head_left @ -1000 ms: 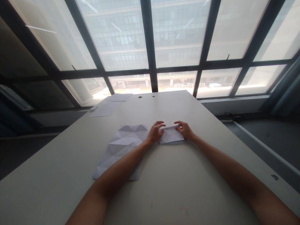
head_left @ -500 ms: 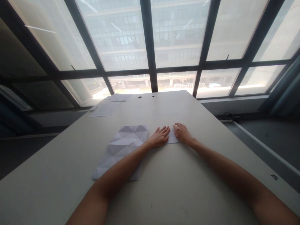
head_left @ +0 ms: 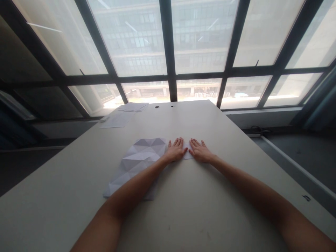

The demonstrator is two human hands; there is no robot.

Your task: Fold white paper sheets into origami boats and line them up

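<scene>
A small piece of white paper (head_left: 187,154) lies on the table, mostly covered by my two hands. My left hand (head_left: 176,149) rests flat on its left part, fingers stretched away from me and thumb out to the right. On the right part, my right hand (head_left: 200,150) lies flat as well, its thumb pointing toward the left one. Only a narrow strip of the paper shows between the hands. Left of them lies a larger sheet of creased paper (head_left: 143,154), its folds standing up in ridges; my left forearm passes over its lower right part.
Several flat white sheets (head_left: 117,120) lie at the far left of the white table (head_left: 199,199). Two small dark holes sit near the far edge. Beyond the table stand large windows with dark frames (head_left: 172,87). A dark mark (head_left: 306,198) is near the right edge.
My right hand has flattened from a curled pose and shifted slightly left. My left hand has moved a little left, its fingers now pointing more forward.
</scene>
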